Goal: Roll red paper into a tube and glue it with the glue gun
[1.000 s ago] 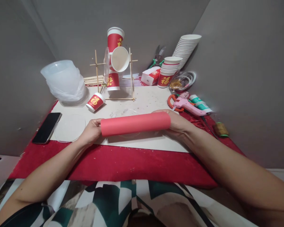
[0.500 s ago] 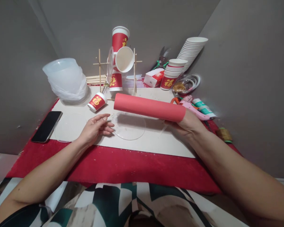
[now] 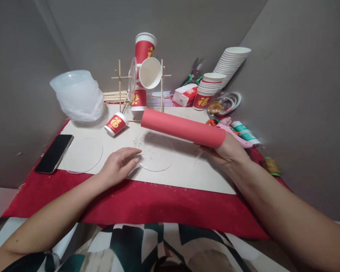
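My right hand (image 3: pixel 229 151) is closed round one end of a red paper roll (image 3: pixel 183 127), which it holds above the board, slanting up to the left. Below the roll a clear plastic disc (image 3: pixel 155 154) lies flat on the cream board (image 3: pixel 187 173). My left hand (image 3: pixel 119 166) rests palm down with fingers stretched out, its fingertips touching the disc's left edge. A second clear disc (image 3: pixel 83 155) lies to the left of that hand.
A black phone (image 3: pixel 54 153) lies on the red cloth at left. A red cup (image 3: pixel 116 123) lies tipped over near a stick frame with cups (image 3: pixel 143 75). Bagged plastic bowls (image 3: pixel 76 94), cup stacks (image 3: pixel 208 92), a pink glue gun (image 3: pixel 238 130) and pliers crowd the back and right.
My left hand let go of the roll, dropped to the board and slid to the disc's edge. My right hand lifted the roll alone and tilted it.
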Tool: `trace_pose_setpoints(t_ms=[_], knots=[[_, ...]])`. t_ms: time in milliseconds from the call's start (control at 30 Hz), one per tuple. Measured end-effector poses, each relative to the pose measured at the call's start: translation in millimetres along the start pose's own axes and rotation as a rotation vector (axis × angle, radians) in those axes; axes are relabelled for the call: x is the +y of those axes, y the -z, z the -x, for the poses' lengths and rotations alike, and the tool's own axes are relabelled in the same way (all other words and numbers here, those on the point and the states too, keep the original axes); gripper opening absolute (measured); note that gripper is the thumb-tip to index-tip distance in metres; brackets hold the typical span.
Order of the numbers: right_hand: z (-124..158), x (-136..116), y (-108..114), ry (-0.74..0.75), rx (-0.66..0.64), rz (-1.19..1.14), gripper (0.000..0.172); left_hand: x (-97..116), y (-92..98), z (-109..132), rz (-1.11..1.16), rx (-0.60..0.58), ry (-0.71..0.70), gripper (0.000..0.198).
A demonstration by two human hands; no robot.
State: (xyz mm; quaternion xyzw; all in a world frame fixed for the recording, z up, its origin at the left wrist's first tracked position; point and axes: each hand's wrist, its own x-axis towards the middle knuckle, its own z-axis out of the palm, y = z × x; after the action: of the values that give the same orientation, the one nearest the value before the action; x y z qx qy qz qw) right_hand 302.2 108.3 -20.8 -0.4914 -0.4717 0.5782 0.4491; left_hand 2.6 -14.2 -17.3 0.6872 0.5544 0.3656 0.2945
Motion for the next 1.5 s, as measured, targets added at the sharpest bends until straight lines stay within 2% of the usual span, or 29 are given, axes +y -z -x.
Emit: trace_pose_setpoints(t_ms=[100, 200, 300, 633, 833, 967, 1067, 1100, 1167, 1267, 1333, 1400, 1500], knots=[[-0.4, 1.2, -1.5, -0.003, 0.075, -0.075, 0.025, -3.2, -1.5, 4.2, -0.311, -0.191, -0.148, 0.053], [-1.3, 1.7, -3.1, -0.015, 0.108, -0.116, 0.022, -5.8, -5.9, 6.7, -0.497, -0.341, -0.128, 0.066], [-1.0, 0.1, -4.6, -0.023, 0.128, -0.145, 0.022, -5.3, -10.1, 8.2, -0.589, -0.430, -0.136, 0.066], [11.0, -7.9, -14.0, -0.031, 0.112, -0.157, 0.020, 10.7, -18.6, 17.4, -0.632, -0.490, -0.237, 0.064], [7.4, -4.3, -11.4, -0.014, 0.126, -0.204, 0.021, 16.6, -19.3, 19.3, -0.604, -0.485, -0.331, 0.058], [3.5, -1.6, -9.7, -0.018, 0.121, -0.247, 0.026, 28.9, -21.0, 23.6, -0.494, -0.507, -0.390, 0.051], [3.6, -1.7, -9.3, -0.025, 0.103, -0.263, 0.025, 33.0, -19.6, 24.5, -0.280, -0.515, -0.390, 0.043], [4.1, -2.2, -9.3, -0.029, 0.094, -0.266, 0.024, 32.2, -18.0, 23.7, -0.186, -0.481, -0.364, 0.040], [5.6, -3.6, -9.2, -0.039, 0.069, -0.267, 0.024, 27.8, -12.9, 19.9, 0.007, -0.343, -0.236, 0.033], [8.6, -6.0, -9.8, -0.053, 0.017, -0.265, 0.024, 18.6, -2.0, 9.0, 0.286, -0.056, 0.104, 0.028], [10.5, -6.7, -10.7, -0.054, -0.023, -0.266, 0.023, 13.8, 5.0, 0.7, 0.496, 0.078, 0.277, 0.030], [11.7, -6.0, -11.5, -0.053, -0.063, -0.261, 0.021, 11.6, 9.8, -5.7, 0.678, 0.126, 0.373, 0.034], [11.9, -3.1, -11.5, -0.047, -0.117, -0.241, 0.018, 12.7, 11.9, -9.4, 0.822, 0.074, 0.427, 0.039]])
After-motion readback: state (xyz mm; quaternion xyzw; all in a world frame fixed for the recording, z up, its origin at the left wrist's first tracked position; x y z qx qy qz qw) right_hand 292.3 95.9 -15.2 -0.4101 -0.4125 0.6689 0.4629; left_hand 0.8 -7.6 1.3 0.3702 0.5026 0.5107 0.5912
